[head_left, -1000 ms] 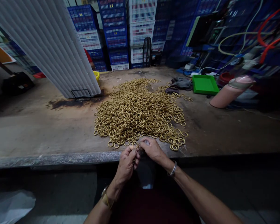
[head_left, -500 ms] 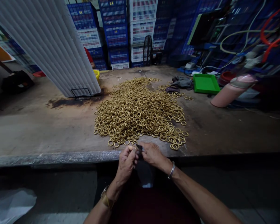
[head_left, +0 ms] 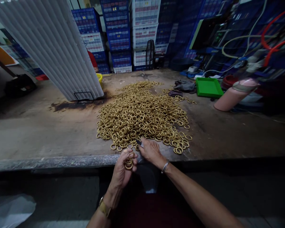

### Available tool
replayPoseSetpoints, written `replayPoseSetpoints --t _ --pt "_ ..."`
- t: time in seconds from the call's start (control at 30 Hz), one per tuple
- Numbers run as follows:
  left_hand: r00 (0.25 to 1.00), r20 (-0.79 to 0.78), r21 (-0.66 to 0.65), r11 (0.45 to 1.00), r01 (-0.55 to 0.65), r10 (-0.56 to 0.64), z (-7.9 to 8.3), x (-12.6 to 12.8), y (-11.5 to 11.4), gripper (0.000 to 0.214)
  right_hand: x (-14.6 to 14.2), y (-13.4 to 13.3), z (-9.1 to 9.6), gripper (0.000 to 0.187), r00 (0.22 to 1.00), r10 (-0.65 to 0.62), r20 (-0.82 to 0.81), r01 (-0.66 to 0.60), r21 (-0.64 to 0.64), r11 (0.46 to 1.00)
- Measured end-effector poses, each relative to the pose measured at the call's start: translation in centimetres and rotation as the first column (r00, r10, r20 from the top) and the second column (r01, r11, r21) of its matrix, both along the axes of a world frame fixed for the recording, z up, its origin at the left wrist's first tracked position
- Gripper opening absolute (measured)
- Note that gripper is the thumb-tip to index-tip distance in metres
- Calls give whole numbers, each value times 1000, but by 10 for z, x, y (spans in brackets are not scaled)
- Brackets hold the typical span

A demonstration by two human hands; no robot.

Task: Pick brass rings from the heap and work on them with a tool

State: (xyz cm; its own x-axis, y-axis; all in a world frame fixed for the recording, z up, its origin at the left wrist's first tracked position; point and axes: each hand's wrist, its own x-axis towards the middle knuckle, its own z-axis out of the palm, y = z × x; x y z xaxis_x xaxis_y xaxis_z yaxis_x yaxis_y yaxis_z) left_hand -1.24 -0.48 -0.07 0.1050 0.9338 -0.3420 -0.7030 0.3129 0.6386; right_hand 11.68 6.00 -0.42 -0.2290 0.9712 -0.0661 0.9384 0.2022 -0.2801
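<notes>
A broad pile of brass-coloured rings [head_left: 142,114] spreads over the worktable [head_left: 49,136] in front of me. My left hand [head_left: 120,171], just off the table's front edge, is curled around a few brass rings [head_left: 128,164]. At the pile's near edge, my right hand [head_left: 153,152] grips a small dark tool [head_left: 139,142], its tip close to the rings. Most of that tool is hidden by the fingers, so its kind cannot be made out.
A tall ribbed white panel [head_left: 59,53] leans in a black wire stand [head_left: 83,97] at left. Grey gloves [head_left: 185,85], a green tray [head_left: 209,87] and a pink bottle [head_left: 232,96] stand right. Stacked crates [head_left: 118,39] line the back; part of another person's red sleeve [head_left: 92,59] shows.
My hands have come apart. The left has moved down and left, turned so its rings show; the right has moved forward to the pile with the dark tool.
</notes>
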Motion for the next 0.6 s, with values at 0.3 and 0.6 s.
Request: replayPoseSetpoints --t 0.3,0.6 --pt "993 -102 -45 997 -63 58 -2 8 3 28 5 9 -7 15 980 -66 -189 74 37 997" --pt "820 -562 126 991 -40 105 -10 29 10 33 6 -5 -10 13 647 -215 -732 135 -167 977"
